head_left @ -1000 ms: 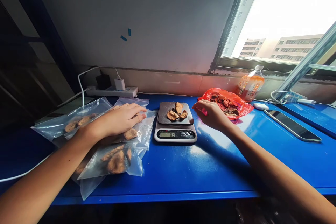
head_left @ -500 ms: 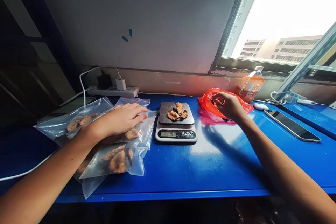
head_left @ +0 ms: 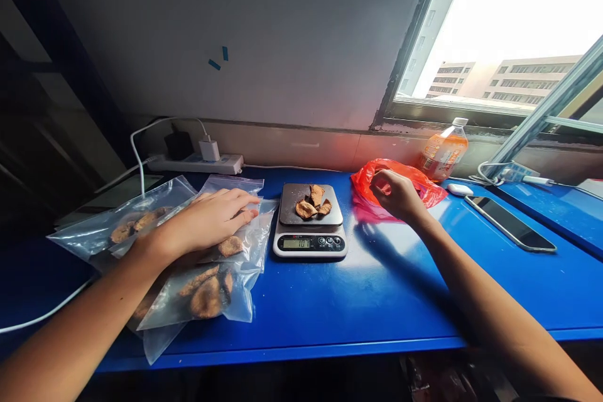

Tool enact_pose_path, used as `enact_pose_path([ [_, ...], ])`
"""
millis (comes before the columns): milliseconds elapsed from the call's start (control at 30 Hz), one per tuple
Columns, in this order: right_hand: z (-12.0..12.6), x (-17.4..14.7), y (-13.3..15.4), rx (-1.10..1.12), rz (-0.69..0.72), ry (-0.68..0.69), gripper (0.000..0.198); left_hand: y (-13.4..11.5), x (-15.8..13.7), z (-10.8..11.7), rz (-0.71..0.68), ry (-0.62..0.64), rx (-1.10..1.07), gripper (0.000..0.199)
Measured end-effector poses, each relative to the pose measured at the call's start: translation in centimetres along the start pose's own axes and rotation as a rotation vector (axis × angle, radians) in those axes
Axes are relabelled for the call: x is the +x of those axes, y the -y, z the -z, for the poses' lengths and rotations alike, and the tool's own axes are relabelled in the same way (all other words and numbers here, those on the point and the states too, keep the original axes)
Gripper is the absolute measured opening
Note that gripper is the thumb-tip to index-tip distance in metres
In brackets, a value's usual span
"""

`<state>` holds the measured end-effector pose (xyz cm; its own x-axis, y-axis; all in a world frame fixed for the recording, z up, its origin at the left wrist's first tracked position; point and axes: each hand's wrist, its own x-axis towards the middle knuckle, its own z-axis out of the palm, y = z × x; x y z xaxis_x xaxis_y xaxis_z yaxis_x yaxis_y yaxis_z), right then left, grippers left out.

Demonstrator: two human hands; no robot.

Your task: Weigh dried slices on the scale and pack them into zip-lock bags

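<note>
My left hand (head_left: 214,217) lies flat, fingers stretched out, on a pile of clear zip bags (head_left: 157,320) holding brown dried slices (head_left: 207,298). At the mouth of a red plastic bag (head_left: 428,193), my right hand (head_left: 399,193) has its fingers curled together; anything between them is hidden. Between the hands stands a white digital kitchen scale (head_left: 311,254) with a metal plate. Several curled dried slices (head_left: 306,208) rest on that plate, and the display is lit with digits hard to read surely.
Behind the red bag stands a bottle of orange drink (head_left: 444,151). A phone (head_left: 511,223) and a small white case (head_left: 460,190) lie at the right. Along the wall runs a power strip (head_left: 226,164) with a charger and white cable. The blue table (head_left: 330,308) has its front edge near me.
The whole view has shifted slightly. My right hand has moved a little at the red bag's mouth, its fingers more drawn together. My left hand stays on the bags.
</note>
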<state>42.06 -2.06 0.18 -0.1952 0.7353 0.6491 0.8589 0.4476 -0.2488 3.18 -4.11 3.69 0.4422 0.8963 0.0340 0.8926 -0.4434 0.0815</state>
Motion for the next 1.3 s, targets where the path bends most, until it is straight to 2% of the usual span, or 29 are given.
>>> enact_pose_path([
  [100, 0.0, 0.0, -0.1, 0.022, 0.005, -0.003, 0.006, 0.5, -0.1, 0.6, 0.003, 0.045, -0.050, 0.054],
  [233, 0.3, -0.1, 0.0, 0.068, 0.019, 0.036, 0.005, 1.5, 0.4, 2.8, 0.061, 0.208, -0.225, 0.058],
  [300, 0.6, -0.1, 0.2, 0.082, 0.030, 0.063, 0.006, 1.5, 0.8, 3.9, 0.121, 0.202, -0.213, 0.062],
  [400, 1.2, 0.1, 0.3, 0.069, 0.039, 0.081, 0.007, 0.1, 1.2, 4.8, 0.117, 0.146, -0.091, 0.064],
  [467, 1.8, 0.6, 0.0, 0.057, 0.034, 0.065, 0.007, -1.6, 0.7, 4.8, 0.062, 0.171, -0.048, 0.064],
  [567, 3.0, 1.5, -1.3, 0.096, -0.063, -0.024, 0.006, -4.1, -0.7, 4.4, -0.028, 0.249, -0.017, 0.062],
  [667, 4.2, 2.1, -3.4, 0.355, -0.369, -0.170, 0.004, -5.2, -2.6, 4.5, -0.061, 0.293, -0.001, 0.059],
  [767, 5.4, 1.9, -5.4, 0.579, -0.597, -0.327, 0.010, -4.6, -4.2, 5.3, -0.056, 0.240, -0.038, 0.060],
  [900, 7.1, 0.7, -7.8, 0.596, -0.681, -0.537, 0.008, -2.3, -4.7, 5.9, 0.060, 0.174, -0.069, 0.063],
  [1000, 7.9, -0.2, -8.8, 0.558, -0.719, -0.642, 0.006, -1.0, -3.0, 5.3, 0.179, 0.071, -0.005, 0.067],
  [1033, 7.8, -0.3, -8.7, 0.528, -0.721, -0.657, 0.005, -0.7, -2.3, 4.9, 0.229, 0.070, -0.005, 0.070],
  [1100, 6.9, -0.4, -7.3, 0.451, -0.695, -0.652, 0.007, -0.4, -0.9, 4.1, 0.322, 0.115, -0.030, 0.074],
  [1167, 4.9, -0.1, -4.0, 0.383, -0.611, -0.593, 0.011, -0.3, 0.1, 3.4, 0.333, 0.175, -0.020, 0.077],
  [1233, 2.1, 0.3, 0.7, 0.360, -0.455, -0.443, 0.018, -0.1, 0.5, 3.1, 0.308, 0.204, 0.004, 0.079],
  [1300, -0.8, 1.0, 5.5, 0.354, -0.245, -0.226, 0.031, 0.0, 0.5, 3.3, 0.283, 0.193, 0.028, 0.079],
])
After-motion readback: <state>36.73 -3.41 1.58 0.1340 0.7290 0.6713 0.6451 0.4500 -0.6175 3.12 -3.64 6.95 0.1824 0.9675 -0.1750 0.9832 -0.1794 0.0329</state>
